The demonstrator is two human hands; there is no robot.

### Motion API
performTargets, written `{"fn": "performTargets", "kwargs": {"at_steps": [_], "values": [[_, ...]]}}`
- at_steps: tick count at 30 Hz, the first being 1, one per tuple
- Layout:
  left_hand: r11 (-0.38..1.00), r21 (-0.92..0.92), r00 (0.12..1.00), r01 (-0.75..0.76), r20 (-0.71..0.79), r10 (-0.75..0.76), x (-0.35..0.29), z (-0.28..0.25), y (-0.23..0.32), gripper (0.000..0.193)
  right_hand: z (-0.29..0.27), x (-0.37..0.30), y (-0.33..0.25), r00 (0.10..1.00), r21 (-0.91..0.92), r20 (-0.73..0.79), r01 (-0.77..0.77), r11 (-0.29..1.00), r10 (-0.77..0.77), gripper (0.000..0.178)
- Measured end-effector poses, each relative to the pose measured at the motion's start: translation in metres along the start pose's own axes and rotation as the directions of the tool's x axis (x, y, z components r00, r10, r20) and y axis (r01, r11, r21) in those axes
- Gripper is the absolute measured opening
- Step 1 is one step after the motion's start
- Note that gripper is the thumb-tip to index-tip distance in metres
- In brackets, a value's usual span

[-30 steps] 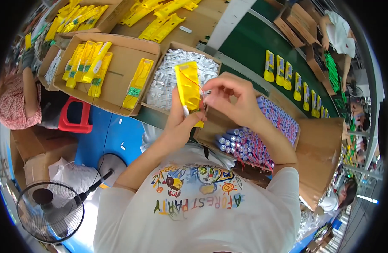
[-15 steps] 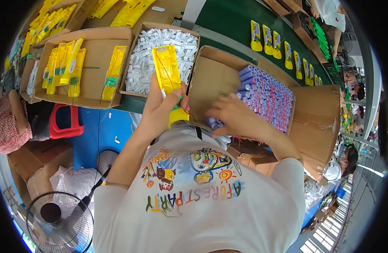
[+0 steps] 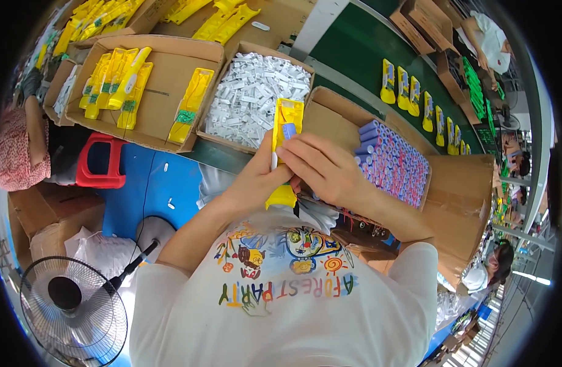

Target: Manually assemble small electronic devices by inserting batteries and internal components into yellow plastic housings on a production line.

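My left hand [image 3: 256, 177] is closed around a yellow plastic housing [image 3: 288, 109], a long open half-shell held in front of my shirt. Against its hollow side my right hand [image 3: 326, 168] presses a blue cylindrical battery [image 3: 289, 130], whose lower part my fingers cover. Whether the battery is fully seated cannot be seen. A thin wire shows at the housing's upper end. Right of my hands, many blue-purple batteries [image 3: 394, 162] with red wires stand packed in a cardboard box [image 3: 330, 110].
Beyond my hands is a box of small white plastic parts [image 3: 256, 92]. Left of it, a carton [image 3: 165, 52] holds several yellow housings. Yellow pieces line a green conveyor [image 3: 354, 43]. A red stool [image 3: 102, 162], a fan [image 3: 73, 306] and a co-worker's arm [image 3: 35, 122] are at left.
My right hand has moved left from the battery box to the yellow housing, bringing a blue battery against it. The whole view has shifted, with the boxes now further right and lower.
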State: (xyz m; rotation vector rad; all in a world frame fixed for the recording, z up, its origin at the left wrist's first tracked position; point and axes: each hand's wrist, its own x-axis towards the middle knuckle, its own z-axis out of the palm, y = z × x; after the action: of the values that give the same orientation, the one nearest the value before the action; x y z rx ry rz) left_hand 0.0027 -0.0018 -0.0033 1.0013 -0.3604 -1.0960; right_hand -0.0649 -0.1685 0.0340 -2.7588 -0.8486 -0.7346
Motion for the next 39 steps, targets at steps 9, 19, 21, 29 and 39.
{"fn": "performTargets", "kwargs": {"at_steps": [9, 19, 21, 29, 39], "values": [[0.998, -0.045, 0.995, 0.050, -0.088, -0.054, -0.001, -0.028, 0.021, 0.054, 0.022, 0.035, 0.021, 0.994, 0.109, 0.029, 0.102, 0.989, -0.105, 0.043], [0.989, -0.150, 0.994, 0.014, -0.102, -0.029, 0.005, -0.033, 0.016, 0.057, 0.035, 0.037, 0.021, 0.998, 0.099, 0.057, 0.001, 0.995, -0.007, 0.048], [0.989, -0.150, 0.994, 0.006, -0.103, -0.021, 0.003, -0.036, 0.018, 0.058, 0.039, 0.036, 0.014, 0.996, 0.072, 0.077, -0.050, 0.996, 0.044, 0.050], [0.911, -0.384, 0.954, -0.149, -0.297, 0.030, -0.004, -0.050, 0.030, 0.048, 0.067, 0.050, 0.072, 0.781, 0.594, 0.128, -0.554, 0.583, 0.612, 0.032], [0.931, -0.333, 0.970, -0.149, -0.232, 0.072, -0.002, -0.041, 0.018, 0.057, 0.072, 0.048, 0.103, 0.804, 0.408, 0.277, -0.594, 0.694, 0.526, 0.016]]}}
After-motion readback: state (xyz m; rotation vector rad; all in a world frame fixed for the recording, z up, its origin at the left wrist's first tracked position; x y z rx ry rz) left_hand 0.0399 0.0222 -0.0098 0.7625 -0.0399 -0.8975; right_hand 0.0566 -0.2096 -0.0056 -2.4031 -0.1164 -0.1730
